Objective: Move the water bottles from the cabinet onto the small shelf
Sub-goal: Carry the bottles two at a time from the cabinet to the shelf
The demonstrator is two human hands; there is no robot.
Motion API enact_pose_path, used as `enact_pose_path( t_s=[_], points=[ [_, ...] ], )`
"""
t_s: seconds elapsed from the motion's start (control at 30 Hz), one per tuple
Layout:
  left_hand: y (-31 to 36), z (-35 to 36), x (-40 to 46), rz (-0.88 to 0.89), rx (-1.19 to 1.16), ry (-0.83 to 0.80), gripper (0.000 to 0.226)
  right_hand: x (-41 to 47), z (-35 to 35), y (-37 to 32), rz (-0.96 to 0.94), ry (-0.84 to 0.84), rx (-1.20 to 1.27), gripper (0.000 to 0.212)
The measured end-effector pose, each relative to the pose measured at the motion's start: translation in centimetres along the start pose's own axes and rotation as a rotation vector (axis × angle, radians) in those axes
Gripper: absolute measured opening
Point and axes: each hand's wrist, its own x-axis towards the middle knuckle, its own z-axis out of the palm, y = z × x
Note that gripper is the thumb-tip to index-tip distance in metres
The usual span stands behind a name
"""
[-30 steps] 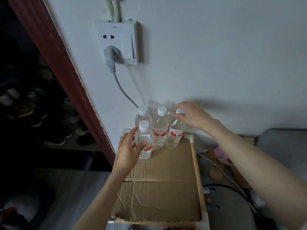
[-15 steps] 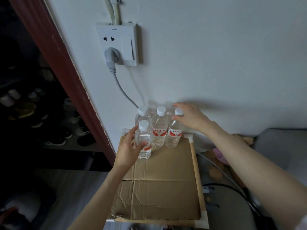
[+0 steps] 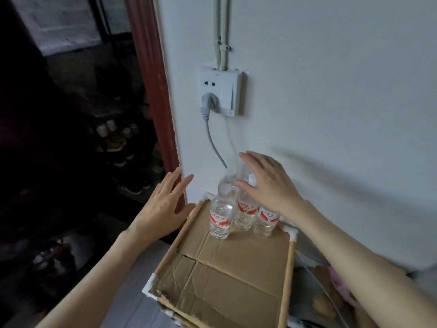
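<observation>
Several clear water bottles with red labels and white caps stand at the back of the small shelf (image 3: 238, 263), whose top is a sheet of cardboard. The front-left bottle (image 3: 220, 215) stands free. The middle bottle (image 3: 246, 210) and the right bottle (image 3: 266, 220) are partly covered by my right hand (image 3: 269, 185), which hovers over their caps with fingers spread. My left hand (image 3: 163, 207) is off the bottles, left of the shelf, fingers straight and holding nothing.
A white wall socket (image 3: 221, 91) with a grey plug and cable (image 3: 212, 143) sits above the bottles. A red door frame (image 3: 153, 91) runs down the left, with a dark shoe rack (image 3: 123, 143) behind it. A soft toy (image 3: 326, 299) lies right of the shelf.
My left hand has let go of the front-left bottle and moved left, off the shelf. My right hand has lifted off the right bottle's cap and opened. The camera has tilted upward.
</observation>
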Motion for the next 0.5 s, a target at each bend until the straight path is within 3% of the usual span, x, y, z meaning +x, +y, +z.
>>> enact_pose_path(
  t_s=[0.2,0.5],
  points=[
    [-0.9,-7.1,-9.4,-0.206,0.288,0.158,0.065,2.2,1.0,-10.7,-0.384,0.024,0.106,0.069],
    [-3.4,-14.6,-36.9,-0.855,0.466,0.254,0.065,-2.5,5.4,-33.1,-0.901,-0.182,0.114,0.071]
  ],
)
